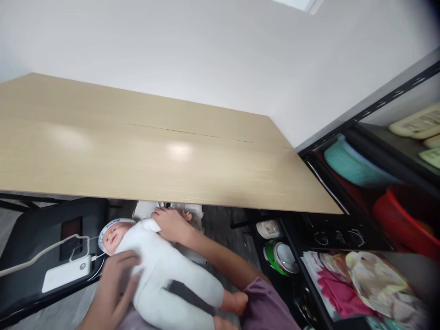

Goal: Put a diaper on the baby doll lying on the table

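A baby doll [161, 266] in a white one-piece suit, with a patterned headband on its head, lies slanted across my lap. Its head points to the upper left, and its bare feet stick out at the lower right. My right hand [172, 223] is closed round the doll's arm at the white sleeve, and a small doll hand shows just beyond my fingers. My left hand [118, 284], slightly blurred, is at the doll's other side near its chest, thumb and fingers apart. That side's doll arm is hidden.
A wooden table [154, 160] stretches in front of me. On the left, a black chair [20, 256] holds a white power bank [67, 273] with cables. To the right stands a black shelf with a teal basin [357, 165], a red basin [405, 224] and cloths.
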### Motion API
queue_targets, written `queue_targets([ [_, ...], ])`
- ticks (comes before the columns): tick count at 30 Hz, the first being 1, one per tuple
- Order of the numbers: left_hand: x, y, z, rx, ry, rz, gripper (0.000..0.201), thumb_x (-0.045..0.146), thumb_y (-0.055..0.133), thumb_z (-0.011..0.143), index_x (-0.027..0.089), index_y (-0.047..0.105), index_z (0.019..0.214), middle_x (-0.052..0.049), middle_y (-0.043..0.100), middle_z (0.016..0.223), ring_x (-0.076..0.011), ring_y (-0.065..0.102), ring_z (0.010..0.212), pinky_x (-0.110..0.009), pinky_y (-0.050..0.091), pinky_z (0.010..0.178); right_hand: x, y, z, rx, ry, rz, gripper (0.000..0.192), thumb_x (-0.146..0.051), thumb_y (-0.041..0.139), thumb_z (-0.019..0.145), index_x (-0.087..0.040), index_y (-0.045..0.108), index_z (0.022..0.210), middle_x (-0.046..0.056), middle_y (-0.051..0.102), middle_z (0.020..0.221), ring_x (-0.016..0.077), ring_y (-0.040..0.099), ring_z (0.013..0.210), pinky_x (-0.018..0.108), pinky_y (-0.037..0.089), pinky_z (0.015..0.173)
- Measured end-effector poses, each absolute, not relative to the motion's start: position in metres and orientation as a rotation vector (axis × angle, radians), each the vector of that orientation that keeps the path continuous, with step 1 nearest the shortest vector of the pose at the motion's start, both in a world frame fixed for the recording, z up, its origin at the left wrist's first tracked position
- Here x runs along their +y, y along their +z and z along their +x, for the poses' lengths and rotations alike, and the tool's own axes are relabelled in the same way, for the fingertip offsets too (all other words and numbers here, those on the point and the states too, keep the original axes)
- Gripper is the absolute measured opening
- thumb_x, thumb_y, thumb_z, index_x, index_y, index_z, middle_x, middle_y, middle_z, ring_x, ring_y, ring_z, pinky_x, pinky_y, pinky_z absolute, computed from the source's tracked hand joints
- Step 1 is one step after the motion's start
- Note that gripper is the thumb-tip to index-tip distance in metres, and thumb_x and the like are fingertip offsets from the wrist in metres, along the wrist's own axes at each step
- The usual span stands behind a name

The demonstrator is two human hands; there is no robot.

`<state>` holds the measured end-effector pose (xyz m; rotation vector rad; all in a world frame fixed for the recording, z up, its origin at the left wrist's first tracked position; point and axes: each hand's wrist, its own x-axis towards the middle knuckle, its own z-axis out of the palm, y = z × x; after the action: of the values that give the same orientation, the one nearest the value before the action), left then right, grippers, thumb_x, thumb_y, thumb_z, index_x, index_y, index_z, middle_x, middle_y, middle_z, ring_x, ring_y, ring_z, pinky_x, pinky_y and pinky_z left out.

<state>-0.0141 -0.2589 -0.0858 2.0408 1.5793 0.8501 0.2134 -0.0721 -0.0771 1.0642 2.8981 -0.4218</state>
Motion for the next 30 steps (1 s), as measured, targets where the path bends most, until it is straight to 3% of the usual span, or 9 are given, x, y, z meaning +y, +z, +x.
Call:
queue_targets([
  [2,-0.284,-0.115,-0.044,1.861,0.864,1.848,0.041,0.053,0.064,0.104,0.026,0.064,0.134,-0.014,0.073,0.140,-0.0391,0.069,0.134,-0.063,0.057,0.115,-0.076,-0.067,0.211,2.934,-0.373,1.033,0.019,-0.017,0.069,0.101,-0.014,0.068,0.120,0.013,0.074,0.125,0.0272,0.072,0.110,0.039,0.057,0.092],
  [4,-0.304,-0.136,-0.060,2.010,0.762,1.607,0.051,0.064,0.063,0.101,0.025,0.065,0.132,-0.013,0.077,0.134,-0.0410,0.073,0.126,-0.064,0.061,0.108,-0.080,-0.058,0.208,2.979,-0.347,1.009,0.020,-0.018,0.069,0.101,-0.014,0.066,0.120,0.012,0.072,0.125,0.0281,0.070,0.111,0.041,0.055,0.094],
  [9,-0.315,-0.147,-0.059,2.051,0.783,1.462,0.047,0.060,0.069,0.085,0.026,0.067,0.118,-0.011,0.083,0.118,-0.0433,0.077,0.115,-0.062,0.064,0.101,-0.092,-0.032,0.202,3.086,-0.346,1.033,0.016,-0.021,0.065,0.104,-0.017,0.065,0.120,0.011,0.071,0.124,0.0287,0.065,0.111,0.042,0.053,0.095],
  [13,-0.306,-0.128,-0.062,2.059,0.794,1.613,0.052,0.054,0.074,0.078,0.027,0.065,0.122,-0.011,0.082,0.124,-0.0427,0.077,0.118,-0.057,0.067,0.097,-0.104,-0.002,0.228,3.193,-0.414,1.102,0.016,-0.024,0.064,0.106,-0.021,0.067,0.121,0.009,0.071,0.122,0.0289,0.065,0.111,0.042,0.053,0.097],
  [17,-0.298,-0.092,-0.066,1.993,0.737,1.633,0.062,0.058,0.076,0.083,0.027,0.058,0.134,-0.006,0.083,0.108,-0.0347,0.082,0.093,-0.044,0.068,0.078,-0.119,0.027,0.280,3.268,-0.522,1.380,0.026,-0.024,0.064,0.101,-0.026,0.072,0.126,0.010,0.073,0.124,0.0323,0.067,0.115,0.044,0.055,0.098],
  [20,-0.271,-0.062,-0.060,1.889,0.704,1.785,0.062,0.053,0.076,0.086,0.027,0.057,0.139,-0.007,0.083,0.113,-0.0330,0.082,0.095,-0.040,0.065,0.079,-0.127,0.037,0.316,3.139,-0.455,1.692,0.034,-0.018,0.062,0.095,-0.029,0.073,0.126,0.009,0.076,0.125,0.0326,0.070,0.112,0.042,0.055,0.095],
  [24,-0.208,-0.033,-0.041,1.722,0.584,1.972,0.060,0.045,0.074,0.085,0.027,0.059,0.141,-0.008,0.083,0.120,-0.0349,0.081,0.101,-0.040,0.062,0.079,-0.128,0.025,0.347,2.898,-0.409,1.964,0.033,-0.016,0.064,0.094,-0.025,0.070,0.125,0.008,0.079,0.115,0.0313,0.074,0.105,0.039,0.054,0.087],
  [30,-0.151,-0.017,-0.013,1.643,0.361,2.099,0.063,0.044,0.070,0.087,0.026,0.059,0.146,-0.007,0.082,0.114,-0.0350,0.077,0.099,-0.041,0.057,0.082,-0.127,-0.010,0.382,2.782,-0.496,2.151,0.034,-0.024,0.064,0.100,-0.028,0.068,0.134,0.007,0.080,0.126,0.0340,0.076,0.116,0.043,0.056,0.093],
])
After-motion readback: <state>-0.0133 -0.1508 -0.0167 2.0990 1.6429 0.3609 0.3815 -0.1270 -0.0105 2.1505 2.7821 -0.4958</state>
